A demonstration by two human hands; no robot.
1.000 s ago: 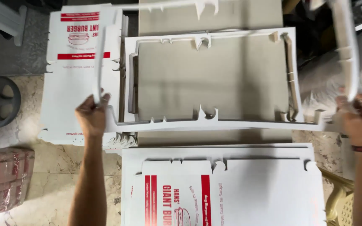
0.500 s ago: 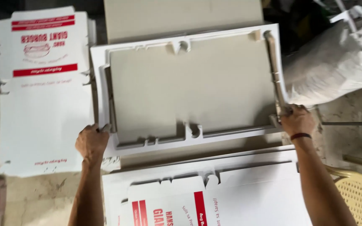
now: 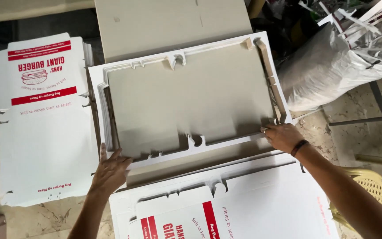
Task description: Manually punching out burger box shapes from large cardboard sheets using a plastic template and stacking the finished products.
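A white die-cut cardboard frame (image 3: 226,44) lies nearly flat on a stack of plain beige sheets (image 3: 191,97), whose surface shows through its opening. My left hand (image 3: 111,170) rests with fingers spread on the frame's near left corner. My right hand (image 3: 283,137), with a dark band on the wrist, has its fingers closed on the frame's near right corner.
A pile of flat white box blanks with red print (image 3: 45,132) lies to the left. More such blanks (image 3: 261,203) lie in front of me. A clear plastic bag of white cardboard scraps (image 3: 328,71) sits at the right, above a yellow woven chair (image 3: 372,186).
The frame was held up by both hands a second ago. It has come down onto the beige stack, and my left hand has flattened on its corner.
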